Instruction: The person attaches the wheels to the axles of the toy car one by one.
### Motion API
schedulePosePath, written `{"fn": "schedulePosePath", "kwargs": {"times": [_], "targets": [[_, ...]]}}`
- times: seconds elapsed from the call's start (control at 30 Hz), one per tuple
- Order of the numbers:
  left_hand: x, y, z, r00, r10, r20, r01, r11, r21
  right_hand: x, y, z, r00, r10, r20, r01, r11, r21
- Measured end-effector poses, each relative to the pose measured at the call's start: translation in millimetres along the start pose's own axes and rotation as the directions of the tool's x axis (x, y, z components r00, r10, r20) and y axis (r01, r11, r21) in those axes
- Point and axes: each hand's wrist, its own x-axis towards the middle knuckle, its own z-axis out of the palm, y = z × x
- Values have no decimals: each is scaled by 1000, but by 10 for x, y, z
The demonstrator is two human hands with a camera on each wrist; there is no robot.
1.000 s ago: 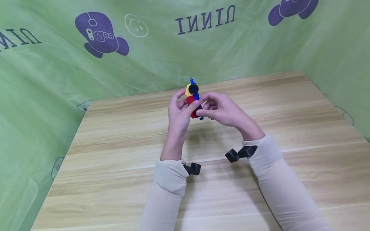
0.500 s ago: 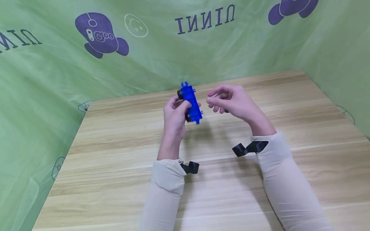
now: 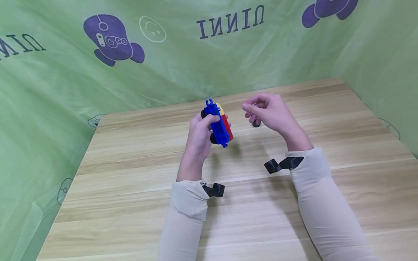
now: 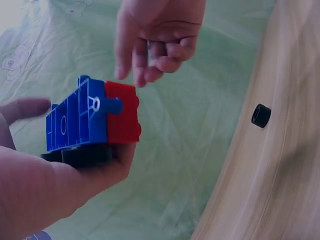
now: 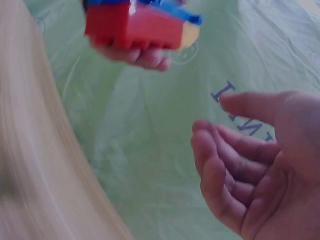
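Note:
My left hand [image 3: 198, 139] grips a toy block wagon [image 3: 219, 129] above the table, thumb across its blue underside. The wagon has a blue chassis with a hook-like coupling at its far end, red and yellow bricks on its right, and black wheels [image 3: 213, 139] along its left side. In the left wrist view the hollow blue base [image 4: 72, 120] and the red brick [image 4: 122, 115] show. To the right, apart from the wagon, my right hand [image 3: 272, 114] hangs with loosely curled fingers, holding nothing. A loose black wheel [image 4: 261, 115] rests on the table, partly behind the right hand in the head view.
The wood-grain table [image 3: 130, 163] reaches back to a green printed curtain [image 3: 183, 65], which also runs along both sides. A small black camera is worn on each wrist, the left one [image 3: 218, 190] and the right one [image 3: 271, 166].
The wagon has turned in my left hand from wheels facing up to blue underside facing up. My right hand has let go and moved right, and the loose wheel has come into view.

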Motion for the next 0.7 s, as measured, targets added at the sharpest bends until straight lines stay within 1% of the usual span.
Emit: {"fn": "schedulePosePath", "kwargs": {"times": [0.1,0.2,0.27,0.37,0.43,0.5,0.63,0.7], "targets": [[-21,14,6,999,-29,18,28,997,70,36,73,-18,998,34,-57,-41,993,-112],[-34,23,14,998,-59,14,56,988,143,74,174,-42,990,86,-114,-112,965,-236],[-40,26,14,997,-76,15,72,981,180,101,264,-51,982,122,-142,-158,947,-281],[-42,25,7,994,-94,49,81,973,216,151,430,-54,973,158,-169,-201,939,-279],[-39,20,0,993,-90,74,70,969,236,188,552,-52,967,188,-173,-228,940,-253],[-38,12,-3,993,-78,88,54,965,255,223,665,-48,962,222,-161,-257,936,-240],[-24,-2,-5,997,-37,73,15,959,284,263,807,-34,957,258,-132,-285,921,-267],[-14,-3,-4,998,-27,63,7,957,289,271,840,-21,963,237,-130,-265,920,-289]]}}
